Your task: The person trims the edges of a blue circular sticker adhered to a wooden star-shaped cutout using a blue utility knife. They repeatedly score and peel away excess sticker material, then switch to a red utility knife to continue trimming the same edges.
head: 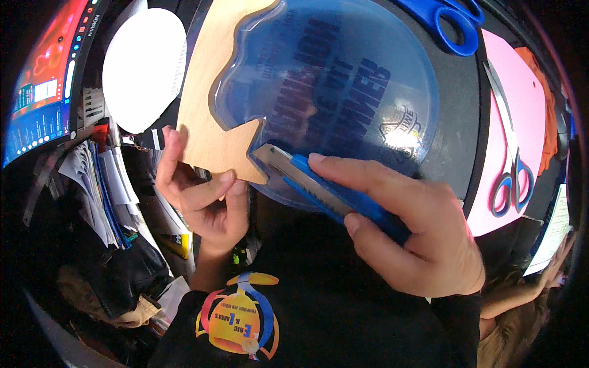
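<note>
My right hand (414,230) grips a blue utility knife (322,188), its metal blade end pointing up-left at the notched edge of a tan sheet (207,101). Between the thumb and fingers of my left hand (207,193), the sheet's lower edge is pinched. The sheet has a wavy, cut-out right edge. Beside and partly beneath it lies a round, translucent bluish plastic piece (340,92) with dark lettering. Whether the blade touches the sheet or the plastic, I cannot tell.
Blue-handled scissors (453,27) lie at the top right; another pair (511,138) rests on a pink sheet (487,207). A white rounded piece (145,69) is at upper left, near a monitor (46,78) and stacked papers (92,198). Another person's arm (520,294) shows at lower right.
</note>
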Tool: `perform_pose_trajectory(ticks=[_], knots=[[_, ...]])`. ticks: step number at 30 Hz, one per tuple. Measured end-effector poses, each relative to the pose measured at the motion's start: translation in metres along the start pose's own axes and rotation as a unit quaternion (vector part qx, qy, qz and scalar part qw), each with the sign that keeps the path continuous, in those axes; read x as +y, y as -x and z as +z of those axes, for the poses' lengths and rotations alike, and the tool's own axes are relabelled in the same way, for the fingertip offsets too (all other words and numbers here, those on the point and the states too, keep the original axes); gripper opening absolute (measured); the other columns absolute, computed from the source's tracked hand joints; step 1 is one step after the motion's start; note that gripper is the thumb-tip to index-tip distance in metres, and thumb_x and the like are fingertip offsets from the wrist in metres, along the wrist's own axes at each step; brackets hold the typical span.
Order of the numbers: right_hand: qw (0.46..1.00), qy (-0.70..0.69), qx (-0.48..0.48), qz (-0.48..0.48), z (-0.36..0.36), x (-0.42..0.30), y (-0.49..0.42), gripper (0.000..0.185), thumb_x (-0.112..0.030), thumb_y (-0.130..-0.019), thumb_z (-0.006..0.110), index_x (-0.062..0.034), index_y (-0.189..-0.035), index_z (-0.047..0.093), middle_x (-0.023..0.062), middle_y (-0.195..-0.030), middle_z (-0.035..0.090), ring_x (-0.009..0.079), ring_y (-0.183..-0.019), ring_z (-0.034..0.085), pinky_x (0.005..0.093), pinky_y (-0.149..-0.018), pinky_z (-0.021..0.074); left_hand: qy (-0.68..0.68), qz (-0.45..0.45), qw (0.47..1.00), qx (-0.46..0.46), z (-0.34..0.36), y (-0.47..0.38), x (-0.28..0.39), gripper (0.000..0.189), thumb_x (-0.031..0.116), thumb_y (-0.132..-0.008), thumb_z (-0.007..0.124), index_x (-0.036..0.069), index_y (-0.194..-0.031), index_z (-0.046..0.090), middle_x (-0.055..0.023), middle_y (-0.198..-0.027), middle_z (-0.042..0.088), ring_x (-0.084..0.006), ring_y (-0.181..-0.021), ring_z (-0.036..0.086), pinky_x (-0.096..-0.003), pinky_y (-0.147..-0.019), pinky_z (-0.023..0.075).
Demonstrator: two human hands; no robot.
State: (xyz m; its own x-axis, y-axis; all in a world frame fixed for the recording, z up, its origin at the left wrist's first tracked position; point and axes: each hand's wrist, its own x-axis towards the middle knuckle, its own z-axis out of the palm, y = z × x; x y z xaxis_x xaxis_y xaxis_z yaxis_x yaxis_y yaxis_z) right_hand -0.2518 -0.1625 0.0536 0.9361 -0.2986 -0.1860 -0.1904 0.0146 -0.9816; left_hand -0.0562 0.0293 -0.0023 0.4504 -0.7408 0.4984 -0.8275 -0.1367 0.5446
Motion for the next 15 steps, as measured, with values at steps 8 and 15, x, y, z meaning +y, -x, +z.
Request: perform_pose_trajectory(ticks=[8,15], knots=[[0.998,-0.03,0.053,0.009,0.002,0.0,0.006,0.045,0.004,-0.087,0.057,0.0014,-0.133,0.06,0.0138,-0.11,0.07,0.0123,-0.085,0.065,0.0266,-0.077,0.0488,-0.021,-0.065,0.996,-0.064,0.003,-0.017,0.021,0.102,0.037,-0.063,0.093,0.006,-0.145,0.041,-0.0251,-0.154,0.025,-0.0382,-0.141,0.03,-0.0465,-0.113,0.0318],[0.998,-0.021,0.063,0.011,0.017,-0.001,0.007,0.04,0.002,-0.091,0.06,-0.0012,-0.131,0.062,0.0128,-0.111,0.07,0.0122,-0.085,0.065,0.0259,-0.077,0.049,-0.002,-0.046,0.995,-0.092,-0.013,-0.023,0.011,0.095,0.037,-0.066,0.091,0.007,-0.144,0.045,-0.0273,-0.154,0.03,-0.039,-0.139,0.038,-0.0465,-0.112,0.0337]])
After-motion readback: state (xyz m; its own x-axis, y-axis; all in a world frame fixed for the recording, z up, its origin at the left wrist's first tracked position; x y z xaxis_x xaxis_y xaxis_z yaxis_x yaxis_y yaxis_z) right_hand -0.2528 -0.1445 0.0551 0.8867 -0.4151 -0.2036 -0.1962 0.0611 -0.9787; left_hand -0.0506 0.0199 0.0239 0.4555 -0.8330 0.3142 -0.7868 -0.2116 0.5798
